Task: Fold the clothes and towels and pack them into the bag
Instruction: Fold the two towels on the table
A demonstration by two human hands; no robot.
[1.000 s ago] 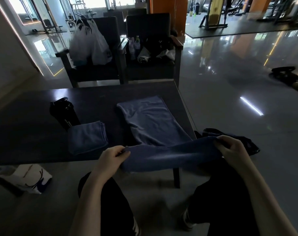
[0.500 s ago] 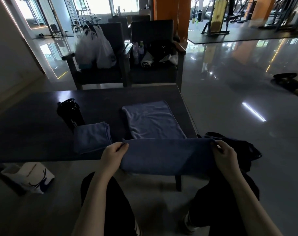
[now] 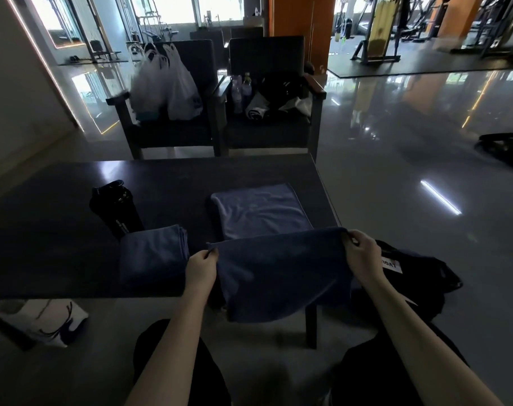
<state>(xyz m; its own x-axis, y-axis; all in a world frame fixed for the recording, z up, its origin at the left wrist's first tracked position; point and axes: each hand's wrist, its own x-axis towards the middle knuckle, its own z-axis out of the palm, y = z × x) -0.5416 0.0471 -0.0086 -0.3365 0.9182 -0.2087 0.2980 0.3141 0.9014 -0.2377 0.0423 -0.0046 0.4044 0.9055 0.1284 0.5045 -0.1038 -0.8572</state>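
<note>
Left hand (image 3: 201, 269) and right hand (image 3: 362, 259) are each noted pinching an upper corner of the dark blue towel (image 3: 281, 273). The towel is held up by its top edge at the near side of the table (image 3: 59, 230) and hangs as a flat panel below the table's edge. A lighter blue cloth (image 3: 261, 213) is observed lying flat on the table just behind the held edge; whether the two are one piece cannot be determined. A folded towel (image 3: 154, 253) is recorded to the left, on the table. The black bag (image 3: 410, 276) is seen just beyond the right hand.

Against the frame a second ago, the cloth is no longer bunched into a narrow band: it is now spread out and squared. The hands are set closer together. It is judged that a fold is in hand; nothing is yet packed.
</note>
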